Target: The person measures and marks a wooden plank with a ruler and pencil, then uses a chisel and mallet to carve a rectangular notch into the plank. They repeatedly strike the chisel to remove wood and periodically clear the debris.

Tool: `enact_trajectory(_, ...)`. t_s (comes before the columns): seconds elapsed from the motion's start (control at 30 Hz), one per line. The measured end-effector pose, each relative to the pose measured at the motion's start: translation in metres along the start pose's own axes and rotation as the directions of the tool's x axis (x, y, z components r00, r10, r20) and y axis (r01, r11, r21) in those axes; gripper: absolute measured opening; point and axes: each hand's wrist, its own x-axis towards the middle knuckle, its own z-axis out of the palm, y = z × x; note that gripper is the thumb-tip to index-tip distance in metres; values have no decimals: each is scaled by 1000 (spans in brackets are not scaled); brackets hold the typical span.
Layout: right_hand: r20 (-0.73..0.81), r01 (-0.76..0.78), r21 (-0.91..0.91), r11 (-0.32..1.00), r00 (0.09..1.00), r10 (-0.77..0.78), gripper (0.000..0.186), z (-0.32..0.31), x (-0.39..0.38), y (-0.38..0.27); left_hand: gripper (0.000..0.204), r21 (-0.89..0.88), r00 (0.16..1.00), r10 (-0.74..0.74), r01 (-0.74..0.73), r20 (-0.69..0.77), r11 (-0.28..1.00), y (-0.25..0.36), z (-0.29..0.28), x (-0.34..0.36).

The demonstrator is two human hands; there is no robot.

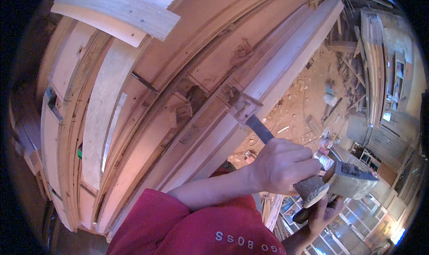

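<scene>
My left hand (282, 164) is closed around the wooden handle (310, 191) of a chisel, whose dark flat blade (261, 129) reaches up-left to a cut notch (245, 108) in a long pale reddish timber (295, 49). My right hand (322, 212), lower and partly hidden, is closed on the handle of a wooden mallet. The mallet's worn block head (351, 181) is just right of the chisel handle's butt; whether they touch I cannot tell.
Curved boards with slots (152, 112) fill the left side, with loose pale planks (116, 18) on top. Debris covers the ground (313, 89) at right, near stacked timber (373, 67), cans (330, 100), a corrugated sheet (386, 141) and white frames.
</scene>
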Motion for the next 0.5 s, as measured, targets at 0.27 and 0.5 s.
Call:
enact_trajectory(0.27,-175,96,273,957,983,-49,61,27,0,-39,32,-19,997,41,-42,-68,999,-17,4,18)
enact_trajectory(0.5,-126,186,211,960,979,-162,50,10,2,-19,30,-38,996,-19,16,-85,999,-16,2,19)
